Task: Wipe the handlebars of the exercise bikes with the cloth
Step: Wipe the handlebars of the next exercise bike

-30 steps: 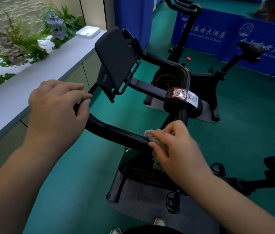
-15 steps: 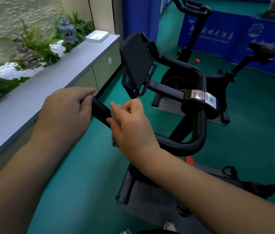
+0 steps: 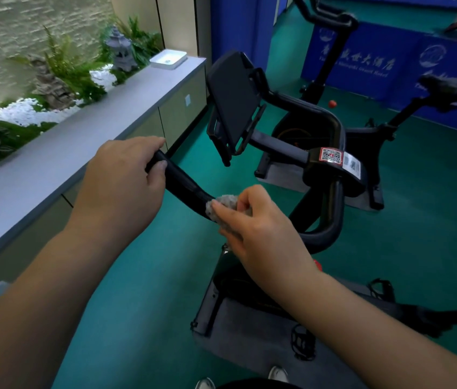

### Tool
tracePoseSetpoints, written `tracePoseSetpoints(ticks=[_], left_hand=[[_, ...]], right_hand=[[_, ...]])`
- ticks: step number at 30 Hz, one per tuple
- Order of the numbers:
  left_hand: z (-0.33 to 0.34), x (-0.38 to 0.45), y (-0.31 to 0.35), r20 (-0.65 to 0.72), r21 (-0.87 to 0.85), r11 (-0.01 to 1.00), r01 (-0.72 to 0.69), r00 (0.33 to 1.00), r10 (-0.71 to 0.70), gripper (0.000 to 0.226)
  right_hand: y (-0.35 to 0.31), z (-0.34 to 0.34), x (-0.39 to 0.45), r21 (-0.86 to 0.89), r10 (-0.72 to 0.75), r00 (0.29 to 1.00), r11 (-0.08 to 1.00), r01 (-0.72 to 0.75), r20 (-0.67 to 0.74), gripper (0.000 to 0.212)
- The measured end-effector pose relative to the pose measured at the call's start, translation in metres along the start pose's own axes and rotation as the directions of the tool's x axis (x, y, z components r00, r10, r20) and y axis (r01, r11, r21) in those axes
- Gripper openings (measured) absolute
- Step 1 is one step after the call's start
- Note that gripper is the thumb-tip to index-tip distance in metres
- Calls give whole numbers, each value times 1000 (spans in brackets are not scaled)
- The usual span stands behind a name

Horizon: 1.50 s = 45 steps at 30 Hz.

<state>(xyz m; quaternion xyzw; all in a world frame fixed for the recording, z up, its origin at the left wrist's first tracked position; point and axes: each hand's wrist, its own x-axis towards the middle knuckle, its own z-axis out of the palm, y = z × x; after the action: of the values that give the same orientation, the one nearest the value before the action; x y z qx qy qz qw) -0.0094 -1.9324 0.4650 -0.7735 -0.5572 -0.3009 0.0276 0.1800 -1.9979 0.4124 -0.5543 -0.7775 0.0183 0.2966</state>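
Observation:
The black handlebar [image 3: 185, 183] of the nearest exercise bike curves from the left grip round to the right. My left hand [image 3: 126, 178] grips its left end, fingers curled over the top. A little to the right, my right hand [image 3: 255, 223] holds a small grey cloth [image 3: 223, 203] wrapped against the bar's lower left stretch. A black tablet holder [image 3: 233, 102] stands upright above the bar's middle. Most of the cloth is hidden under my fingers.
A grey ledge [image 3: 61, 161] with plants and a stone lantern [image 3: 119, 50] runs along the left. A second black bike [image 3: 390, 130] stands behind, before blue banners [image 3: 362, 60]. Grey mats [image 3: 249, 346] lie under the bikes on green floor. A white tray [image 3: 168, 58] sits on the ledge.
My right hand slid the cloth left along the bar up to my left hand, then back right and down. My left hand kept its grip on the bar end.

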Motion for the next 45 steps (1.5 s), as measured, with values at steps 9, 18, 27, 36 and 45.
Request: tracePoseSetpoints(ticks=[9,18,27,36,45], left_hand=[[9,-32,11,-8,139,989,49,999,-48,49],[19,-129,66,-28,294,909,296,953,-301,43],[9,-290,110,-80,472,600,645,710,-700,44],[-40,-418,161,-242,508,298,808,466,-851,41],[-99,-527,221,-413,454,62,889,272,-869,40]], right_hand=[[21,-10,-25,145,-181,983,973,179,0,36],[44,-11,-36,362,-429,898,856,370,97,37],[9,38,-71,538,-581,776,748,389,246,49],[-97,46,-136,681,-756,585,594,427,292,36],[-193,31,-237,802,-871,431,425,420,236,21]])
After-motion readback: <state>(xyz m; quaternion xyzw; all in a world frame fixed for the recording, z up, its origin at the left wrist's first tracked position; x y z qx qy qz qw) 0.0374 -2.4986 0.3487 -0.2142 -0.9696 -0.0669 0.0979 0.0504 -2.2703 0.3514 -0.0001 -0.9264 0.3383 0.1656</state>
